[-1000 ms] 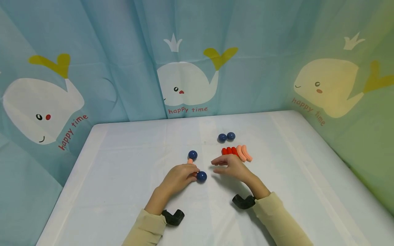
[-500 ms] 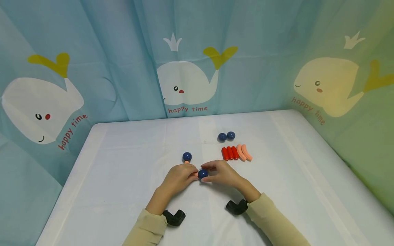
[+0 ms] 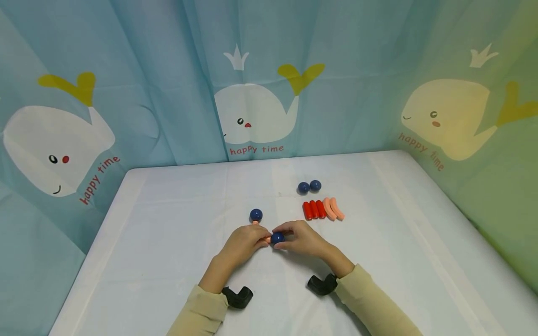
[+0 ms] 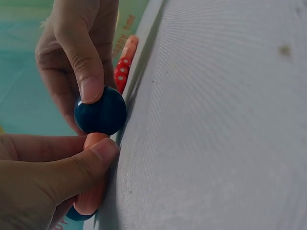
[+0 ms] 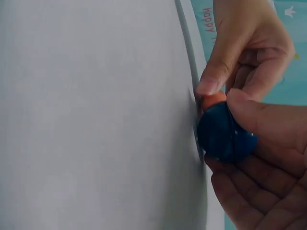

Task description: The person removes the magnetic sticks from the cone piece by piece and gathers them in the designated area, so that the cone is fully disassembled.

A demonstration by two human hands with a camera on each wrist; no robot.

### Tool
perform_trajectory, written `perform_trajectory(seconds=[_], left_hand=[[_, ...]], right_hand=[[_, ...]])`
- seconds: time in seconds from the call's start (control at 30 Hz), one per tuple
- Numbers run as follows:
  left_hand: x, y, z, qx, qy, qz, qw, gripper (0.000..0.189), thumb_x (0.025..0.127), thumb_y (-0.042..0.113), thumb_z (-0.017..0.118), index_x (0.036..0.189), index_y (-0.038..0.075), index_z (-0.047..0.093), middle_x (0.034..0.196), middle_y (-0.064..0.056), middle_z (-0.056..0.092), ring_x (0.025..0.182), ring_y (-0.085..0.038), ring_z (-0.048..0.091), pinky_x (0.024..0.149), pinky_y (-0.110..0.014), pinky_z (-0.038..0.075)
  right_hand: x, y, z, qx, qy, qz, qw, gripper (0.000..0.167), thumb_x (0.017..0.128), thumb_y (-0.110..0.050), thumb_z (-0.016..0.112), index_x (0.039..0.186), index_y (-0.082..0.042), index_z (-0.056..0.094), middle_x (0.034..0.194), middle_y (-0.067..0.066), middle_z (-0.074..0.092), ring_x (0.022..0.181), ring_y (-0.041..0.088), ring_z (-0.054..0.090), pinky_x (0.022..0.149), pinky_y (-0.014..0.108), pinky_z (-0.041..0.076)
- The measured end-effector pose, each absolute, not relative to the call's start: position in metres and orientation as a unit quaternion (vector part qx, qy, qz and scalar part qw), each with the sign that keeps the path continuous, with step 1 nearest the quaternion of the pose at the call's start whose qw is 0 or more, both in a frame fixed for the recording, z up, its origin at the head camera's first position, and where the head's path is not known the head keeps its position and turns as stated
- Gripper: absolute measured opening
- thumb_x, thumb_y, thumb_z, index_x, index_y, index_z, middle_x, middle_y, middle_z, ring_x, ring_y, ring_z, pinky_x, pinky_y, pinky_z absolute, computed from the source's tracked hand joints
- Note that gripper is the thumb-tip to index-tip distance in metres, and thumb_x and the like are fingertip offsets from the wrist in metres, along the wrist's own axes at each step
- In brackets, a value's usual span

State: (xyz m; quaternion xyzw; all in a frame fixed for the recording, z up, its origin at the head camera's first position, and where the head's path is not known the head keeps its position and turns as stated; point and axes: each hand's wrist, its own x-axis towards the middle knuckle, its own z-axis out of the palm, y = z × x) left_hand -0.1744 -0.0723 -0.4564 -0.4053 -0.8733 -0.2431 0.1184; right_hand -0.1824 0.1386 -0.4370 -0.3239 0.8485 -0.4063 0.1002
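My left hand (image 3: 245, 241) pinches an orange toy stick (image 4: 95, 140) between thumb and fingers, low over the white table. At the stick's right end is a glossy blue ball (image 3: 277, 238), which my right hand (image 3: 303, 238) grips from the right. In the right wrist view the thumb lies on top of this blue ball (image 5: 223, 134), with the stick's end right against it. Just beyond my left hand, a second blue ball (image 3: 256, 215) meets an orange piece that runs back under the fingers. My left hand hides most of the orange parts.
Three red sticks (image 3: 314, 210) and two curved orange sticks (image 3: 333, 209) lie side by side, right of the hands. Behind them sit two blue balls (image 3: 309, 187). A whale-print curtain (image 3: 260, 112) hangs along the table's far edge. Black wrist mounts (image 3: 237, 297) jut from both sleeves.
My right hand has come left and taken hold of the near blue ball. The far ball has shifted slightly left. Over the last half second hardly anything has moved.
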Motion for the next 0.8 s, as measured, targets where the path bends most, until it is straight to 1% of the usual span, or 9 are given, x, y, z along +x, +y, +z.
perform_trajectory(seconds=[0.1,0.23,0.33,0.5,0.63,0.7,0.8], left_hand=[[-0.174,-0.072,-0.456,-0.404,-0.876,-0.237,0.117,0.016,0.082,0.020,0.067,0.093,0.008,0.069,0.092,0.002,0.067,0.088,-0.013,0.062,0.079,-0.026,0.048],[-0.174,-0.075,-0.456,-0.398,-0.879,-0.232,0.121,0.010,0.082,0.018,0.067,0.087,0.010,0.067,0.087,0.004,0.065,0.086,-0.012,0.062,0.076,-0.026,0.048],[-0.175,-0.076,-0.456,-0.394,-0.882,-0.230,0.121,0.007,0.083,0.018,0.066,0.085,0.011,0.066,0.085,0.004,0.065,0.084,-0.011,0.062,0.075,-0.026,0.048],[-0.175,-0.076,-0.456,-0.396,-0.881,-0.227,0.122,0.007,0.083,0.018,0.066,0.083,0.012,0.065,0.083,0.005,0.063,0.082,-0.010,0.061,0.074,-0.025,0.048],[-0.175,-0.075,-0.457,-0.399,-0.878,-0.231,0.124,0.007,0.083,0.018,0.067,0.082,0.012,0.065,0.081,0.005,0.063,0.081,-0.010,0.061,0.072,-0.024,0.048],[-0.175,-0.075,-0.458,-0.398,-0.878,-0.233,0.124,0.006,0.083,0.017,0.067,0.081,0.012,0.065,0.081,0.006,0.063,0.080,-0.010,0.061,0.072,-0.024,0.048],[-0.175,-0.074,-0.458,-0.396,-0.879,-0.236,0.123,0.006,0.083,0.017,0.067,0.081,0.012,0.064,0.081,0.006,0.063,0.080,-0.009,0.061,0.072,-0.024,0.048]], right_hand=[[-0.185,0.144,-0.436,-0.323,0.855,-0.395,0.093,0.034,0.078,-0.015,0.075,0.106,0.002,0.066,0.101,0.007,0.066,0.092,0.016,0.061,0.083,0.031,0.049],[-0.189,0.154,-0.433,-0.300,0.866,-0.393,0.074,0.036,0.076,-0.013,0.076,0.106,0.003,0.066,0.101,0.007,0.066,0.093,0.019,0.061,0.084,0.036,0.049],[-0.194,0.161,-0.432,-0.292,0.867,-0.398,0.068,0.037,0.076,-0.015,0.076,0.107,0.003,0.066,0.101,0.007,0.067,0.093,0.020,0.061,0.084,0.037,0.049],[-0.207,0.176,-0.430,-0.257,0.868,-0.421,0.056,0.038,0.076,-0.015,0.076,0.107,0.004,0.065,0.100,0.009,0.065,0.091,0.022,0.062,0.081,0.035,0.050],[-0.220,0.195,-0.430,-0.214,0.869,-0.444,0.041,0.039,0.077,-0.011,0.075,0.109,0.008,0.063,0.101,0.016,0.064,0.089,0.025,0.063,0.074,0.030,0.052],[-0.226,0.202,-0.429,-0.201,0.870,-0.449,0.034,0.040,0.077,-0.009,0.075,0.110,0.009,0.062,0.101,0.018,0.065,0.089,0.026,0.064,0.073,0.028,0.052],[-0.232,0.210,-0.424,-0.178,0.878,-0.444,0.022,0.040,0.077,-0.011,0.075,0.111,0.007,0.063,0.100,0.017,0.066,0.090,0.027,0.064,0.074,0.031,0.052]])
